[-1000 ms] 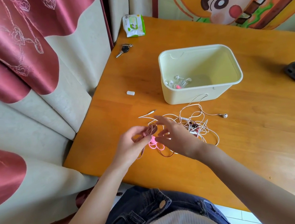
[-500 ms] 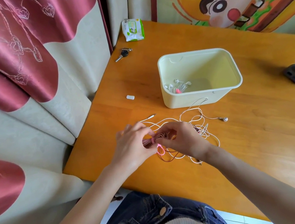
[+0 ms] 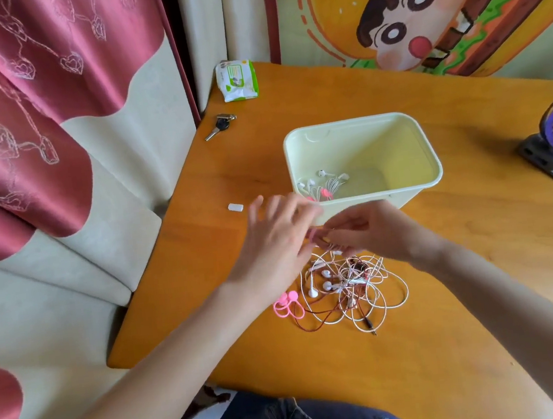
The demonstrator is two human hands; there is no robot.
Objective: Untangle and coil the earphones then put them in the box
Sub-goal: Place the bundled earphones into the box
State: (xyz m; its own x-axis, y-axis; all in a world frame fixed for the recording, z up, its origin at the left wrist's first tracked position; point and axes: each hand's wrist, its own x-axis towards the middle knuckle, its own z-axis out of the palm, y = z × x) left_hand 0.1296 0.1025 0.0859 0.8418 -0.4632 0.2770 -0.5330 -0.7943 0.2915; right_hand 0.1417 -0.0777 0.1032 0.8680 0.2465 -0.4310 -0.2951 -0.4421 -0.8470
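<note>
Hands at box point(image 3: 354, 119) near wall: my right hand point(image 3: 371, 233) pinches what looks like a coiled earphone set point(image 3: 318, 237); left hand point(image 3: 278, 240) spread, empty; loose tangle point(image 3: 345, 284) further from box. Step: boxing. Next: lift over rim

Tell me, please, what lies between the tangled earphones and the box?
Both hands, in the head view: the left hand, fingers spread, and the right hand, pinching an earphone cord.

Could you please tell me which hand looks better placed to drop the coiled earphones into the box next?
Right, most likely. The right hand pinches the small coiled bundle just in front of the box, so a short lift would clear the rim. The left hand has its fingers spread and holds nothing.
</note>
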